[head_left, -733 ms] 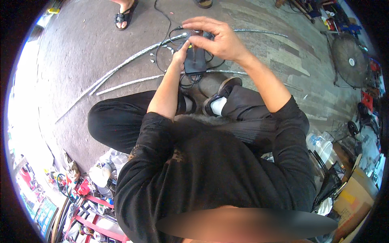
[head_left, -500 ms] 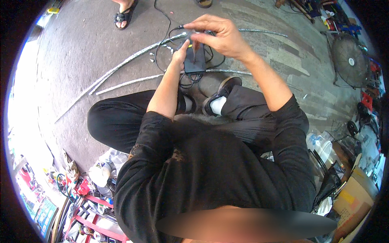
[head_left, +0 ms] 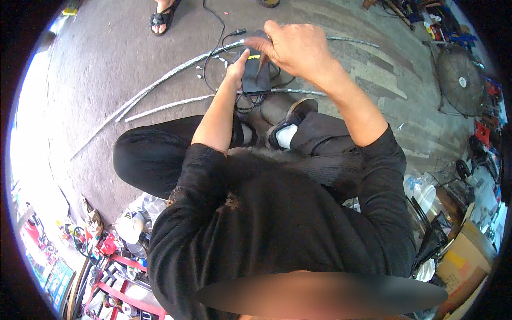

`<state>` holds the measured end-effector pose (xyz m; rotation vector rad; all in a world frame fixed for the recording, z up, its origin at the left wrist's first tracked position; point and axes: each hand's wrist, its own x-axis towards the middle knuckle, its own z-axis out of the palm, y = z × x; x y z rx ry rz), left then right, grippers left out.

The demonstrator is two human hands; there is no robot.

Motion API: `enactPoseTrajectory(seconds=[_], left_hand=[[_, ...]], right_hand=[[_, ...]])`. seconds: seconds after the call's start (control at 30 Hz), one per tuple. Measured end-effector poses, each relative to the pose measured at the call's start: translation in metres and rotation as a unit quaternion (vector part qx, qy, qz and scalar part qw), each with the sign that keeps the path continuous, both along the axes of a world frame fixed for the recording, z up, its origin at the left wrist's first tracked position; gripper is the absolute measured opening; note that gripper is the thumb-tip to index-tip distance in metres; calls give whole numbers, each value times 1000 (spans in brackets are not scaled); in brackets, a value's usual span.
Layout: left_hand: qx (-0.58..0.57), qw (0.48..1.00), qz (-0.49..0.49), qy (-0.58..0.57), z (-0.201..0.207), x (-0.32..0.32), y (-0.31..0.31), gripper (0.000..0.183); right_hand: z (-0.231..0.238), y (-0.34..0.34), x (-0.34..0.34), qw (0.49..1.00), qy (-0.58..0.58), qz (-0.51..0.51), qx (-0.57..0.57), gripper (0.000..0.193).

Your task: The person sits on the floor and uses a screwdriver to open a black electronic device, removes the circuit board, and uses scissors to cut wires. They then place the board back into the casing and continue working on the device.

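My left hand [head_left: 235,71] grips the left edge of a flat black box [head_left: 256,82], its thumb lying along the side. A yellow strip shows near the box's far end. Over that end is my right hand [head_left: 301,49], with its fingers bent down and partly in shadow; whatever they pinch, if anything, is hidden. A black cable end with a plug [head_left: 240,32] lies left of the right hand, apart from it. Loops of black cable [head_left: 248,106] gather at the box's near side.
Silvery braided strands [head_left: 160,85] run across the floor on both sides. Small pale bits [head_left: 199,76] lie left of the box. A sandalled foot [head_left: 161,20] stands at the far left. A black fan [head_left: 462,80] stands right; clutter and a cardboard box [head_left: 466,253] lie close by.
My right hand has let go of the plug and turned, its fingers now bent down over the box's far end. My left hand keeps its grip on the box.
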<state>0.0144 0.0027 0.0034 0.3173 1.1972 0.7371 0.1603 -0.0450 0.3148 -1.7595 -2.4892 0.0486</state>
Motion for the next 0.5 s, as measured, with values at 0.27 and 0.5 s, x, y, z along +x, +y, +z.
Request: enactPoseTrajectory(seconds=[0.27, 0.5], left_hand=[[9, 1000, -16, -5, -6, 2, 4, 79], [2, 1000, -19, 2, 9, 7, 0, 79]], right_hand=[[-10, 22, 17, 974, 42, 217, 47, 30], [15, 19, -1, 991, -57, 45, -111, 31]])
